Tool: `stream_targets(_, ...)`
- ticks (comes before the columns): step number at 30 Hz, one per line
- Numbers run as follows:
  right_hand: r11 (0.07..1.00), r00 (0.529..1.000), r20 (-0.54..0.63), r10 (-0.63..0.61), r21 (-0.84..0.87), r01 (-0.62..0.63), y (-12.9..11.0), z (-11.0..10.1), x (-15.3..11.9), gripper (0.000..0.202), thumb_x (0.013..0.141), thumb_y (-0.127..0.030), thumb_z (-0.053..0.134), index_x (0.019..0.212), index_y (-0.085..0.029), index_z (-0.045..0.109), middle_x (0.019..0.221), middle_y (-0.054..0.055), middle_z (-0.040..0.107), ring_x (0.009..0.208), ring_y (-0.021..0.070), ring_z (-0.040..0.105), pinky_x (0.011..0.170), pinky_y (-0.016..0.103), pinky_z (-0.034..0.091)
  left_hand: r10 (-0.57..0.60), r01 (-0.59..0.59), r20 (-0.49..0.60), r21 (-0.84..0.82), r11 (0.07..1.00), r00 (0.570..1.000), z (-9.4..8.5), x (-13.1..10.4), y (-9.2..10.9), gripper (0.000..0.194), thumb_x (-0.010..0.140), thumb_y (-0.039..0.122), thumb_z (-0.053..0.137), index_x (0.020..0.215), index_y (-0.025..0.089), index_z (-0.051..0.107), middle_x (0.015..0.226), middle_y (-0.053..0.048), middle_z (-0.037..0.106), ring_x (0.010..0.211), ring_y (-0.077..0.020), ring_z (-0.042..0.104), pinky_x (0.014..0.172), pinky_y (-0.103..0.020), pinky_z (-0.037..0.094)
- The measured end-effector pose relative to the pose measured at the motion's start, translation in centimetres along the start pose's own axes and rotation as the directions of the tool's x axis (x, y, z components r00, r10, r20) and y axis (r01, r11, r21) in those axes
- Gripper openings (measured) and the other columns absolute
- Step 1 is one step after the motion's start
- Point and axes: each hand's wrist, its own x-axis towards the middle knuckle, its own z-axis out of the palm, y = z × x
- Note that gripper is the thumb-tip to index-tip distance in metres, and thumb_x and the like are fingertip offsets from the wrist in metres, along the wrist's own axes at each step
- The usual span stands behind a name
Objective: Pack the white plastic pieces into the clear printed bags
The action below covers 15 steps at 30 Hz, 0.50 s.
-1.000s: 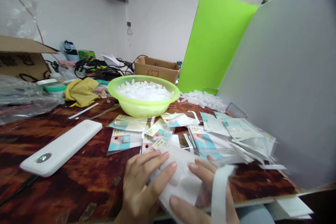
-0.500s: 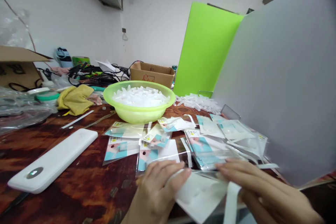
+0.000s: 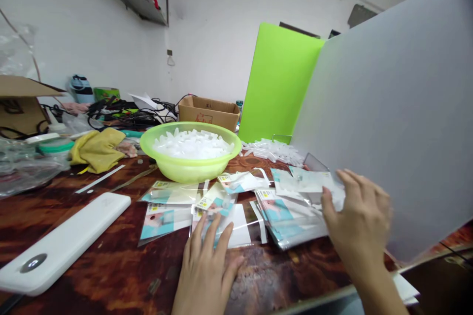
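Note:
My left hand rests at the front of the table with its fingers spread, the fingertips on a clear plastic packet with a printed blue and white card. My right hand hovers by the packets on the right, thumb and fingers apart, with nothing visibly gripped. Beside it lies a stack of similar packets, and a further heap of packets is partly hidden behind the hand. Other carded packets lie left of centre, overlapping one another.
A pale green basin full of small white plastic pieces stands behind the packets. More white pieces are heaped to its right. A white power bank lies at left, near a yellow cloth. A tall white panel borders the right.
The packet and white card that were between both hands are no longer there. My right hand has lifted toward the right-hand heap; my left hand has spread flat. The view has shifted slightly.

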Motion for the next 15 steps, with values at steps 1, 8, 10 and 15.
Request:
stream_targets(1, 0.998, 1.000, 0.008, 0.012, 0.066, -0.012, -1.1, 0.0, -0.1, 0.028, 0.086, -0.021, 0.051, 0.110, -0.009, 0.059, 0.108, 0.019, 0.063, 0.105, 0.0344, 0.056, 0.090, 0.052, 0.044, 0.017, -0.016, -0.012, 0.016, 1.000, 1.000, 0.2, -0.1, -0.2, 0.040, 0.086, 0.034, 0.053, 0.124, 0.020, 0.056, 0.133, -0.008, 0.056, 0.120, -0.0326, 0.050, 0.079, -0.045, 0.057)
stream_targets(8, 0.892, 0.811, 0.583, 0.048, 0.340, -0.297, -6.2, 5.1, 6.4, 0.026, 0.089, -0.025, 0.047, 0.112, -0.015, 0.056, 0.097, 0.011, 0.067, 0.091, 0.0237, 0.062, 0.082, 0.038, 0.046, 0.136, -0.128, -0.120, 0.075, 0.989, 0.983, 2.3, -0.4, -1.2, 0.042, 0.081, 0.043, 0.058, 0.118, 0.024, 0.061, 0.124, -0.005, 0.063, 0.108, -0.0303, 0.059, 0.071, -0.038, 0.058)
stream_targets(10, 0.889, 0.613, 0.790, 0.001, 0.280, -0.362, -7.1, 8.1, 8.5, 0.029, 0.085, -0.026, 0.059, 0.111, -0.015, 0.057, 0.091, 0.008, 0.067, 0.085, 0.0220, 0.063, 0.077, 0.036, 0.047, 0.089, -0.084, -0.159, 0.039, 0.996, 0.983, 2.7, -0.5, -1.0, 0.039, 0.081, 0.047, 0.058, 0.113, 0.026, 0.064, 0.120, -0.004, 0.066, 0.106, -0.0302, 0.061, 0.071, -0.038, 0.057)
stream_targets(15, 0.844, 0.278, 0.961, -0.008, 0.155, -0.513, -8.6, 13.0, 8.8, 0.017, 0.089, -0.029, 0.060, 0.085, -0.013, 0.061, 0.076, -0.001, 0.061, 0.061, 0.0090, 0.058, 0.059, 0.024, 0.050, -0.136, 0.100, -0.208, -0.176, 0.979, 0.969, 3.1, -0.6, 0.2, 0.036, 0.083, 0.056, 0.053, 0.106, 0.031, 0.066, 0.115, -0.003, 0.069, 0.108, -0.0302, 0.062, 0.077, -0.038, 0.054)
